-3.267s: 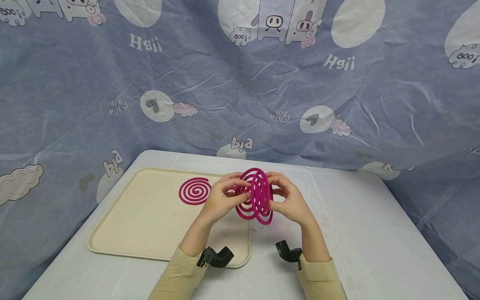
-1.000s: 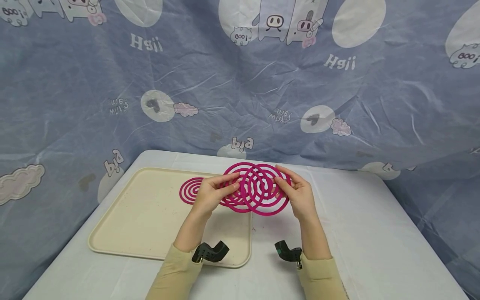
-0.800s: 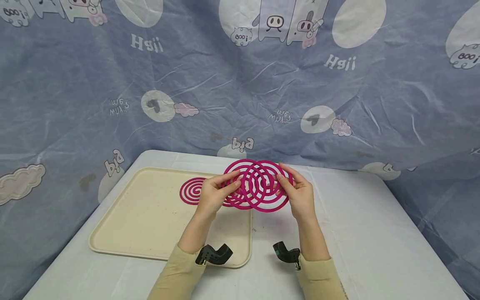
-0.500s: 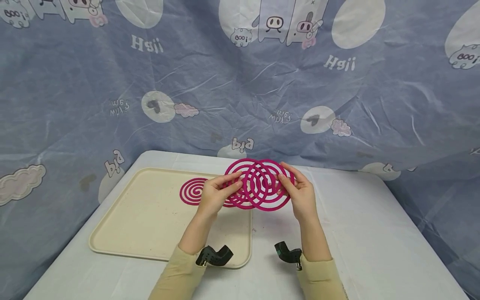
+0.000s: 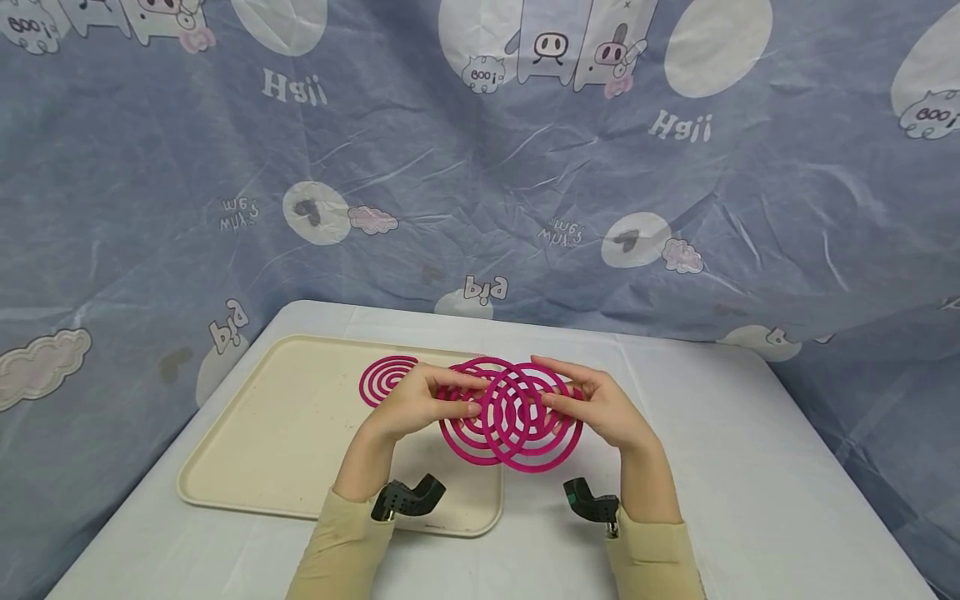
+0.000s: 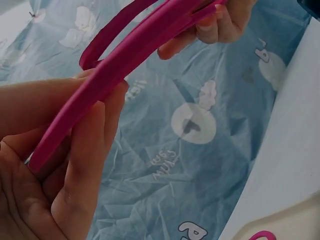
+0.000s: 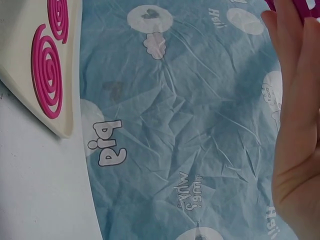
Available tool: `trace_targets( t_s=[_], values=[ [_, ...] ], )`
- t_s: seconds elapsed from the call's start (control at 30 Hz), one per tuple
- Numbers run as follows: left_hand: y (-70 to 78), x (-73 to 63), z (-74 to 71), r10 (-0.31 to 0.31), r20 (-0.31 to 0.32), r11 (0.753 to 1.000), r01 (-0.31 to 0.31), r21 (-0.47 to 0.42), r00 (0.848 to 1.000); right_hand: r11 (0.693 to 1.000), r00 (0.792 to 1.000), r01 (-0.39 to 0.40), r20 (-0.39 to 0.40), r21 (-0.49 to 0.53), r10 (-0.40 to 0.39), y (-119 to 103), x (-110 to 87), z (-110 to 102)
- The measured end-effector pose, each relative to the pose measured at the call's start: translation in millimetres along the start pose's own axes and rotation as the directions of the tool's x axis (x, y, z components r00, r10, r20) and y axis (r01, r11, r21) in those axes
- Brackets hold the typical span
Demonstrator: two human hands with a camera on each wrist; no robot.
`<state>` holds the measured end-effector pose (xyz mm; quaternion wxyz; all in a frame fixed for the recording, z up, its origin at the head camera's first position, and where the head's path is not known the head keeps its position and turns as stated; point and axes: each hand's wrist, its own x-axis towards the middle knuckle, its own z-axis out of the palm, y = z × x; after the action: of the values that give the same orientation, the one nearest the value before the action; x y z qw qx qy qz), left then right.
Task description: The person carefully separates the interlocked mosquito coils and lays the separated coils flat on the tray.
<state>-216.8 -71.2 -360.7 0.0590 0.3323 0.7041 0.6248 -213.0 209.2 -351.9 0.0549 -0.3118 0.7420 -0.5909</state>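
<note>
Two pink mosquito coils, a left coil and a right coil, overlap in the air at the tray's right end. My left hand pinches the left side between thumb and fingers. On the right side, my right hand grips the coils with thumb in front and fingers behind. The left wrist view shows the held coils nearly edge-on, parted by a gap. Whether their spirals are still linked, I cannot tell. The right wrist view catches only part of the right hand.
Behind my left hand, a flat coil lies on the cream tray. A second tray coil shows in the right wrist view. The white-covered table extends right. A printed blue cloth hangs behind.
The coils, held steeply on edge at first, have turned to face the head camera and spread sideways. In the last half second, both hands have lowered them.
</note>
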Motion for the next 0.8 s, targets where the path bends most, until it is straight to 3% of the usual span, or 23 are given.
trace_targets(
  t_s=[0.2,0.6,0.8],
  values=[
    [1.3,-1.9,-1.4,-0.012,0.081,1.000,0.013,-0.015,0.997,0.999,0.999,-0.025,0.039,-0.039,0.026,-1.5,-3.8,-1.3],
    [1.9,-5.6,-5.2,-0.022,0.190,0.997,0.008,0.073,0.982,0.993,0.988,-0.035,0.147,-0.112,0.051,0.7,-6.3,-4.9],
    [1.2,-5.5,-5.6,-0.003,0.187,0.997,-0.010,0.072,0.982,0.996,0.990,-0.027,0.133,-0.086,0.038,-0.4,-6.5,-4.2]
  ],
)
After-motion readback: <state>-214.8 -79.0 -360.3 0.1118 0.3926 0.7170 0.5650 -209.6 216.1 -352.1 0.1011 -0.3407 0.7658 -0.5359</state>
